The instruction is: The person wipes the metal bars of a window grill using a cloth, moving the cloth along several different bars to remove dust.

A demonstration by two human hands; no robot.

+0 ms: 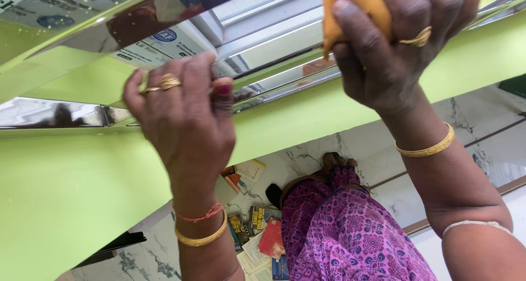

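Marble floor (482, 122) lies below, strewn with books (257, 231) beside purple cloth (350, 231). Green panels (71, 182) hold shiny metal strips (274, 51). Left hand (186, 122) presses flat against a strip's edge, fingers together, gripping nothing. Right hand (394, 45) clenches an orange rag (356, 7) against the upper strip.

Green panel with mirrored strips over a marble floor

A lime-green surface (66, 193) crosses the frame from lower left to upper right, carrying shiny mirror-like strips (274, 45) that catch bright daylight. Below, at centre and right, lies a white veined marble floor (482, 122), with scattered books (257, 231) at lower centre.
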